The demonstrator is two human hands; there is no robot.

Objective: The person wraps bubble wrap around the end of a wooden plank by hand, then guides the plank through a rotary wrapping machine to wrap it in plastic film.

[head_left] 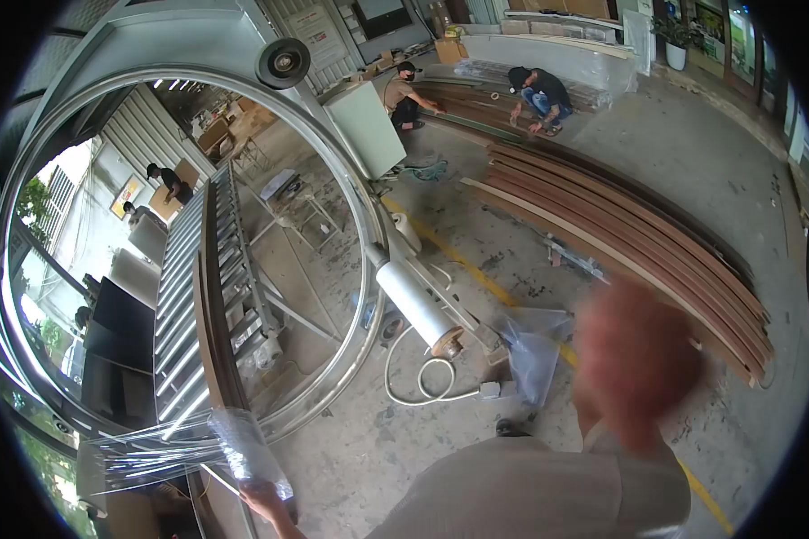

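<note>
Just beyond the left hand (262,499), the near end of the planks (212,305) is covered by clear wrap (243,449). The wrap is touched by that hand; whether it is gripped cannot be told. Farther off, the planks are borne by rollers (178,310) and encircled by a ring (360,211). To the hand's right, a film roll (411,299) is mounted. The right hand (640,355) is raised, too blurred to be judged; beyond it, boards (620,247) are stacked.

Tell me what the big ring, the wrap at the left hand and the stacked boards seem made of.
Ring: probably metal, smooth with bright reflections. Wrap: likely plastic film, clear and glossy with creases. Boards: reddish-brown, matte; wood or wood-look composite, unclear which.
</note>
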